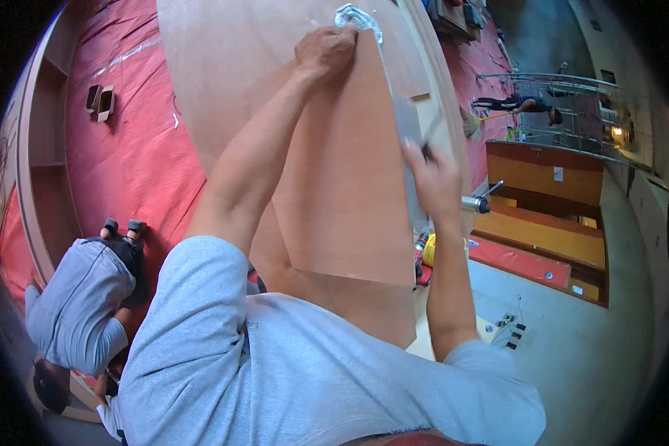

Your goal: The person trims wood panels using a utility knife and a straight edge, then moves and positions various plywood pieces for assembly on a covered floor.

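A large, thin brown sheet (349, 163) with a straight right edge lies across a pale wooden panel (223, 59). My left hand (325, 50) is closed at the sheet's far corner. Just beyond its fingers is a crumpled white cloth or plastic piece (358, 16). By the sheet's right edge, my right hand (435, 178) is smeared by motion, its fingers bent around something small and dark. What that thing is, I cannot make out. A pale, blurred strip (407, 126) runs along the same edge.
A silver canister (474, 204) and a yellow roll (429, 250) sit right of the sheet. At left, a person in grey (82, 305) bends over red floor covering (141, 141) near a small open box (105, 102). Another person (528, 104) stands by scaffolding; wooden cabinets (543, 175) are at right.
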`<state>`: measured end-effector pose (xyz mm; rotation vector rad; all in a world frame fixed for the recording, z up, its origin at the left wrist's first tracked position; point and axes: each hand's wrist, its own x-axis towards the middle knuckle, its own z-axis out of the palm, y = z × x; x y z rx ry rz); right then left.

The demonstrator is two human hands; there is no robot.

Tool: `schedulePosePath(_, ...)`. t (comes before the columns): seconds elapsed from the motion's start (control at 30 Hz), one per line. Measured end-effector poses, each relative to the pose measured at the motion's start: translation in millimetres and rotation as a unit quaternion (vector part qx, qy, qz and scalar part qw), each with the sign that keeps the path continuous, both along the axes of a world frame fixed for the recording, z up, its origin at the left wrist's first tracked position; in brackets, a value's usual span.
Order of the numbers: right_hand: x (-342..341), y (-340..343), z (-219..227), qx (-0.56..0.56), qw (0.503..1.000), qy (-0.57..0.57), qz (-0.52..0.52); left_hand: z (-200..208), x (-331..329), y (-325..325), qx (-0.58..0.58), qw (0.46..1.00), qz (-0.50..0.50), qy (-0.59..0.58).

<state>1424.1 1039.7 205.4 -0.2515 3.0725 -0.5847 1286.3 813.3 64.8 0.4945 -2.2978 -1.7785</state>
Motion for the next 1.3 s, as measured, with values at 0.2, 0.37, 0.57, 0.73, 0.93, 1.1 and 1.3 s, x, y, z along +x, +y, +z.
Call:
schedulePosePath(0.2, -164, -96, -14, 0.039, 0.964, 0.188, 0.182, 3, 5, -1, -0.003, 1.0, 0.012, 0.006)
schedulePosePath(0.37, -146, -86, -8, 0.14, 0.929, 0.214, 0.266, -1, 10, 2, 0.043, 0.998, 0.039, 0.036)
schedulePosePath(0.57, 7, -1, 0, -0.006, 0.998, 0.031, 0.057, -5, 3, -2, 0.027, 1.0, 0.009, 0.004)
schedulePosePath(0.73, 24, -1, 7, 0.036, 0.999, 0.007, -0.011, 0, 7, -4, 0.023, 0.999, 0.015, 0.033)
schedulePosePath(0.93, -126, -96, 1, 0.02, 0.985, 0.12, 0.119, 8, 9, -4, 0.023, 1.0, 0.001, 0.021)
schedulePosePath(1.1, -180, -136, 0, 0.064, 0.986, 0.097, 0.118, 2, 8, -6, 0.029, 0.998, 0.044, 0.046)
schedulePosePath(1.3, -64, -56, 2, 0.065, 0.989, 0.076, 0.105, -6, 11, -4, 0.092, 0.994, 0.055, 0.016)
